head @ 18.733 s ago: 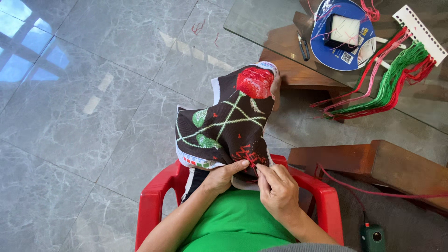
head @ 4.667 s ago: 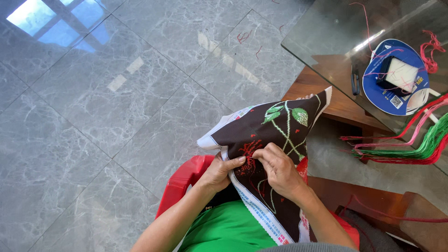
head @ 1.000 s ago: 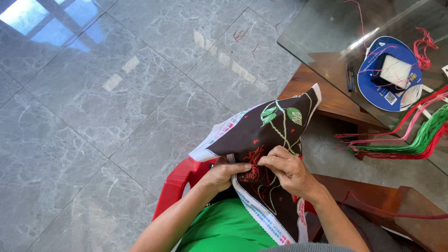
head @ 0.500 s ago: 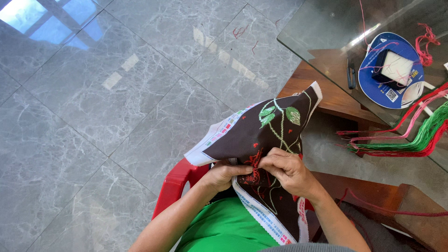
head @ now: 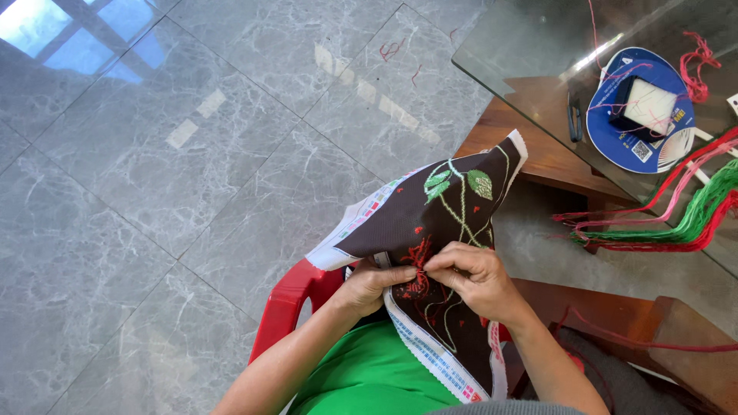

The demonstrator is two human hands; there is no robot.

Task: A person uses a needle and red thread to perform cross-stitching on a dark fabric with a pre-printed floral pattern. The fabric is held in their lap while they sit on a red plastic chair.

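Left hand point(head: 374, 283): fingers closed, pinching the dark embroidery cloth point(head: 438, 253) from below, beside its red stitching. Right hand point(head: 477, 278): fingers closed on the same cloth, fingertips meeting the left at the red motif; whether it holds a needle cannot be told. Cloth: draped over the lap, above a red plastic chair point(head: 292, 307), green leaves near its upper corner. Glass table point(head: 523, 46): blue round tin point(head: 642, 111) and red-green thread bundle point(head: 684, 223) near its right edge.

needle: too small to tell | thread bundle point(head: 692, 219): cut off right
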